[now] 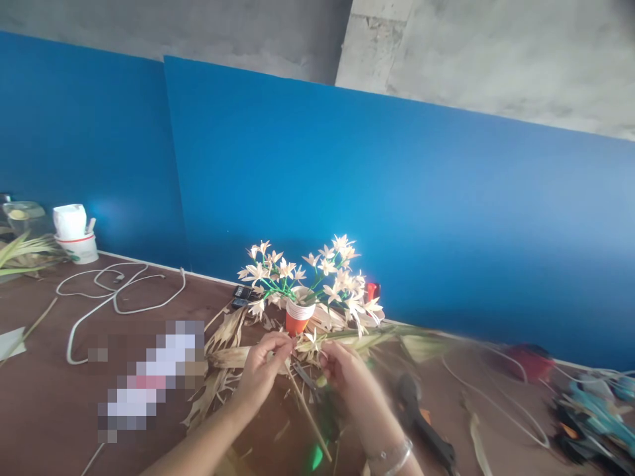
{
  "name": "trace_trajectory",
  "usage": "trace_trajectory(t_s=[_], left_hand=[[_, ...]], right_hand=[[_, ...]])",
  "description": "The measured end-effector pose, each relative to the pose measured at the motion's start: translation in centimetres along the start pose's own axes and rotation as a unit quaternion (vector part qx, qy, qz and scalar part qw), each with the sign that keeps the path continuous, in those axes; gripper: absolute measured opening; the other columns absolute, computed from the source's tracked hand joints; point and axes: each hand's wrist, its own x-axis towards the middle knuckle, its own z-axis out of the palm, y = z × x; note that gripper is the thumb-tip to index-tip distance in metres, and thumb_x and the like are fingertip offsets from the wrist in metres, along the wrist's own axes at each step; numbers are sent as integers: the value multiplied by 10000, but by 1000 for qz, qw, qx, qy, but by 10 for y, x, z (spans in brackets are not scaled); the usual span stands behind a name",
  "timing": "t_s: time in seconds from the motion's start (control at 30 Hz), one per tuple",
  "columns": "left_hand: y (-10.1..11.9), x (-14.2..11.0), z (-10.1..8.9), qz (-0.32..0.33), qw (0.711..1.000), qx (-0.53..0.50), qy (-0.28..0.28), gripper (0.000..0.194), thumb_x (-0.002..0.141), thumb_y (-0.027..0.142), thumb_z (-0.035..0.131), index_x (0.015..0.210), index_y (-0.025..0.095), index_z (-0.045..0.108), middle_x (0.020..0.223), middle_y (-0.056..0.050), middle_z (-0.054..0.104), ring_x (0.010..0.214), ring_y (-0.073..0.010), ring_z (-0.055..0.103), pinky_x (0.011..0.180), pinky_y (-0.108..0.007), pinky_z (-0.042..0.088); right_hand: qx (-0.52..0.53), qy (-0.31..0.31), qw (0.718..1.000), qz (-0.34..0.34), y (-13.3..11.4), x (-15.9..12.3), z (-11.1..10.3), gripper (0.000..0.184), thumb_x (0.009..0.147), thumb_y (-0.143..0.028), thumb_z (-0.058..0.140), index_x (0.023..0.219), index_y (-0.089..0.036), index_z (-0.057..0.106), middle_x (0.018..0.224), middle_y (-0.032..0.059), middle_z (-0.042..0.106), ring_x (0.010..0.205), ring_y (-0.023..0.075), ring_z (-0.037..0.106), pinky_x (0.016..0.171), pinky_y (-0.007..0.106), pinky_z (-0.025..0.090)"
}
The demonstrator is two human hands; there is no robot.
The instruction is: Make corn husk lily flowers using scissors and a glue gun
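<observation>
My left hand (265, 367) is closed in a pinch, thumb against forefinger; what sits between the fingertips is too small to make out. Close by on the right, my right hand (341, 367) has its fingers curled together, and their contents are unclear. A small pale husk flower (311, 338) shows between the two hands. Below my left fingertips a thin stick (308, 413) slants down; I cannot tell whether it is held. Just beyond the hands, an orange and white paper cup (297, 320) holds cream flowers (342, 281) on green stems.
Dried corn husks (228, 337) and scissors (307, 380) lie around the hands. A black glue gun (424, 423) rests at right, with a cable and a red object (530, 362) beyond. White cable (119, 297) and a white tub (79, 246) are at left. A blue partition (347, 185) stands behind.
</observation>
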Motion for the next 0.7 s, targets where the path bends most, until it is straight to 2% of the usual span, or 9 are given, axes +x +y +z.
trace_trajectory(t_s=[0.17,0.27,0.4,0.6,0.7], left_hand=[[0,-6,5,72,994,79,-16,125,768,267,652,871,210,695,925,-59,663,929,-215,603,857,-356,472],[-4,-8,7,113,983,145,-2,63,751,187,653,804,211,675,863,-40,657,884,-209,591,808,-348,480],[-5,-8,6,142,968,207,-4,87,762,132,603,755,209,644,825,-31,645,855,-208,567,778,-344,470],[1,-8,4,171,956,234,32,64,789,186,588,744,204,630,796,-40,643,811,-213,557,740,-351,458],[2,-9,4,180,958,220,28,136,820,193,558,699,210,617,749,-31,634,783,-203,548,726,-345,453]], right_hand=[[-64,-8,998,-22,-6,-9,6,213,683,-331,623,586,-179,510,523,-56,482,458,75,374,452,216,238],[-121,-37,990,-59,-8,-14,9,227,711,-318,590,564,-178,491,493,-62,435,471,79,340,469,225,227],[-145,-66,983,-86,-9,-17,14,235,718,-297,584,547,-175,478,478,-60,427,479,79,327,486,232,227],[-178,-39,974,-133,-10,-19,16,221,701,-268,562,523,-175,469,477,-60,408,488,86,348,499,236,252],[-193,-56,971,-130,-11,-20,16,242,704,-292,577,519,-174,477,472,-59,403,480,85,354,492,231,257]])
